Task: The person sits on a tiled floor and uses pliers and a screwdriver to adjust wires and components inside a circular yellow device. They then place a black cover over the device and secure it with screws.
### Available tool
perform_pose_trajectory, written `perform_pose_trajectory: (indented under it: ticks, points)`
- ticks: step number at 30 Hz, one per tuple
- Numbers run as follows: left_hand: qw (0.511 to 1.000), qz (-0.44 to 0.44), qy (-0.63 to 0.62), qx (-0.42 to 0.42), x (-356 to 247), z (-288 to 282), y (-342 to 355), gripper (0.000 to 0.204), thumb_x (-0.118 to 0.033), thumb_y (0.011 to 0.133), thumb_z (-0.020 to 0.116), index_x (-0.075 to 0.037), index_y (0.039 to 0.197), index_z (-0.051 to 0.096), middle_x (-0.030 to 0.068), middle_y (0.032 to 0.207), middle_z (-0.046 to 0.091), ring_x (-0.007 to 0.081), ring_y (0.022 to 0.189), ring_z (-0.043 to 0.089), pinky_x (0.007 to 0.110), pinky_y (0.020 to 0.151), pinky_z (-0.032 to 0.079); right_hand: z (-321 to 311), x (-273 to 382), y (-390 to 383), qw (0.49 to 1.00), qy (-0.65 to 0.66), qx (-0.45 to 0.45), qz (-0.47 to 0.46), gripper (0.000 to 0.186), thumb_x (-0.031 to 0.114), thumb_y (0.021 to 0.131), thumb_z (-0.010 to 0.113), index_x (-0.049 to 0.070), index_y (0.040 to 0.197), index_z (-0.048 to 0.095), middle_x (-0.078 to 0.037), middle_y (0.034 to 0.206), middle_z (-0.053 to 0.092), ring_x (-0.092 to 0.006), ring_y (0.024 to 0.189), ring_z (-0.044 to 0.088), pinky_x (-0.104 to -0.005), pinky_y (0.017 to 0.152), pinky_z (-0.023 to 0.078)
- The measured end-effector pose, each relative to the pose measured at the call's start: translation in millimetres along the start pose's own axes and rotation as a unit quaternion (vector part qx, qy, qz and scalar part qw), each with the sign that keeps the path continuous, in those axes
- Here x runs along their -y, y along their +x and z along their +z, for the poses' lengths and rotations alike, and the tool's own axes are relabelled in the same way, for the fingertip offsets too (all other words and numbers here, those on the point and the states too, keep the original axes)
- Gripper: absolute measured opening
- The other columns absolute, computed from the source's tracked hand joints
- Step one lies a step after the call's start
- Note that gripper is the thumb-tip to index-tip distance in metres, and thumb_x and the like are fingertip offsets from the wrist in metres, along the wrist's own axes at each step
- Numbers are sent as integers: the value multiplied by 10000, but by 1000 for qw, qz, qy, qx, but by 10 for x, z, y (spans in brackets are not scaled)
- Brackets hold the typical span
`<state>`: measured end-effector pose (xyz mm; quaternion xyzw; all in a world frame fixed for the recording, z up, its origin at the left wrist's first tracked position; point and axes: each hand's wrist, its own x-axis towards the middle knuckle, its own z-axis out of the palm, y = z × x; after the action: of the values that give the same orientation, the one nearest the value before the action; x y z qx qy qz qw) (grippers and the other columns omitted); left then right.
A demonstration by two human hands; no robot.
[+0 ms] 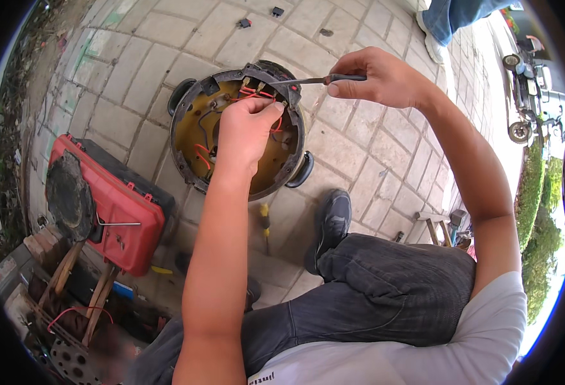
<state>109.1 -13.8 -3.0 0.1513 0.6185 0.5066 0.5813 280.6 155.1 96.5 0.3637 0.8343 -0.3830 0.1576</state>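
A round metal electric pot (187, 144) with a dark rim and black side handles lies on the paving, its wired inside facing up. My left hand (247, 125) reaches into it, thumb and fingers pinched on a red wire (256, 94) near the far rim. Fingertips partly cover the pinched spot. My right hand (375, 80) grips a screwdriver (308, 81) with a dark handle. Its thin shaft points left across the far rim, the tip close to the brass-coloured terminals (260, 83). Other red and blue wires run along the pot's inner floor.
An open red toolbox (128, 224) stands to the left, a round dark plate (70, 196) on it. A yellow-handled screwdriver (265, 218) lies near my shoe (335, 215). Two small black parts (244, 24) lie beyond the pot. Another person's leg (446, 22) is at the far right.
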Motion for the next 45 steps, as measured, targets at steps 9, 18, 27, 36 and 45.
perform_pose_trajectory:
  ticks: [9,18,27,36,45]
  points:
    - [986,-112,-96,82,-108,-76,16,192,-178,949,674,-72,802,611,-10,631,549,56,423,383,243,396,256,-259,107,-65,992,-121,21,-27,516,448,870,763,-37,1040,722,-141,925,733,-226,851,706,-307,813,553]
    - [983,-88,-116,113,-3,-96,36,192,-218,1013,581,-65,898,603,3,676,578,120,515,530,273,490,402,-225,231,-16,992,-110,52,-29,485,447,902,729,-35,953,736,-108,779,708,-174,718,668,-312,663,519]
    - [982,-65,-118,132,71,-123,51,185,-228,1037,551,-76,946,604,-12,700,567,129,571,571,272,540,425,-226,255,75,990,-120,42,-56,503,453,880,727,-50,901,738,-125,755,700,-213,703,662,-340,647,512]
    - [984,-61,-106,128,67,-124,50,187,-235,1031,565,-79,945,622,-16,714,584,121,576,581,267,548,431,-239,267,111,986,-144,48,-63,496,435,889,736,-58,937,719,-119,768,696,-195,708,661,-320,637,503]
    - [984,-59,-106,131,79,-143,63,183,-235,1025,579,-77,951,634,-11,727,601,124,579,595,262,545,434,-215,192,130,989,-131,45,-57,489,448,902,718,-39,945,732,-106,785,708,-186,718,667,-310,654,512]
